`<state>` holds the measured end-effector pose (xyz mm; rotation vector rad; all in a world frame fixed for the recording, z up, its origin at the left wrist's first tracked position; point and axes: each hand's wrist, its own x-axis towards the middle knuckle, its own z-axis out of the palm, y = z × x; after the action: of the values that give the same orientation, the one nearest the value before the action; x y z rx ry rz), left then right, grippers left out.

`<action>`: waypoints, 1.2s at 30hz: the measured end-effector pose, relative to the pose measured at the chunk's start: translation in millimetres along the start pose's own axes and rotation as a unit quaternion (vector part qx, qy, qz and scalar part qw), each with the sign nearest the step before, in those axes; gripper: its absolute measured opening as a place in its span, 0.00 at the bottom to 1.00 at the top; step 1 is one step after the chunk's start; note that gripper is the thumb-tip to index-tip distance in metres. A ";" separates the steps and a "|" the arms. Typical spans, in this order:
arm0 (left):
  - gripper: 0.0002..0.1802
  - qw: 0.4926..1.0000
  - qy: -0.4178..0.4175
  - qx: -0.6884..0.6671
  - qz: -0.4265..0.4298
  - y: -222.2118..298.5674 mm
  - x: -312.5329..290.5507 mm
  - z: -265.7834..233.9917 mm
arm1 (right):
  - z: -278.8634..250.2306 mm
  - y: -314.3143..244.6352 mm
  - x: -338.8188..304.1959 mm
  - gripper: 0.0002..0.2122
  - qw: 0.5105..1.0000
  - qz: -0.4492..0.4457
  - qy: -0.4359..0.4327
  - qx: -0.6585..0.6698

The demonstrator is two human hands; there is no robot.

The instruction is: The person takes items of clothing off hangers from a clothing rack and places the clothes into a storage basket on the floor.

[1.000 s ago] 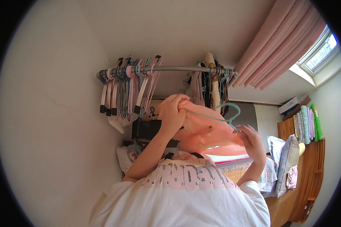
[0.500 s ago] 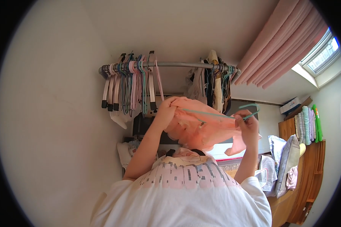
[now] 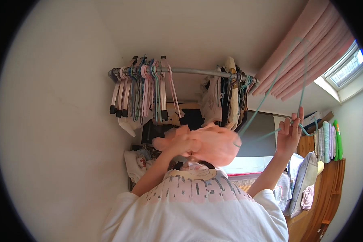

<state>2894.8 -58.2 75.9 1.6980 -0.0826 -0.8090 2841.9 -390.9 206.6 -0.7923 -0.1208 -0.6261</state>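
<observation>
Bunched peach-coloured cloth, apparently a garment (image 3: 218, 143), hangs from my left hand (image 3: 185, 146), whose fingers are closed on it in front of my chest. Out to the right, my raised right hand (image 3: 289, 135) grips a thin teal clothes hanger (image 3: 266, 94) near its hook. The hanger's long frame stretches up and to the left, blurred by motion. One end of it reaches the right edge of the peach cloth; whether they touch I cannot tell.
Overhead runs a metal clothes rail (image 3: 193, 71). Many hangers (image 3: 143, 92) crowd its left end, and hung clothes (image 3: 226, 97) its right end. A pink curtain (image 3: 298, 52) hangs by the window (image 3: 345, 66). At right are folded cloths (image 3: 326, 137) and a grey cushion (image 3: 304, 183).
The teal hanger has come out of the peach garment, moving right and up with my right hand. My left hand has lowered slightly with the garment, which now bunches together.
</observation>
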 end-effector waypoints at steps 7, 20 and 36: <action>0.17 0.966 0.208 -0.137 0.067 -64.7 -60.7 -75.5 | -26.5 131.4 -0.5 0.13 0.830 0.348 -0.181 -0.396; 0.18 0.827 0.474 -0.273 0.128 -58.0 -184.9 -71.7 | 9.2 405.0 76.9 0.14 0.781 0.250 -0.167 -0.548; 0.15 0.872 0.426 0.011 0.239 -88.6 -195.2 -28.3 | 84.5 399.3 -288.2 0.39 0.674 0.376 -0.619 -0.145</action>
<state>2731.1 82.3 90.3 1.8105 0.0967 0.3455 2844.6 19.0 -79.2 -1.3603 -0.9085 0.8135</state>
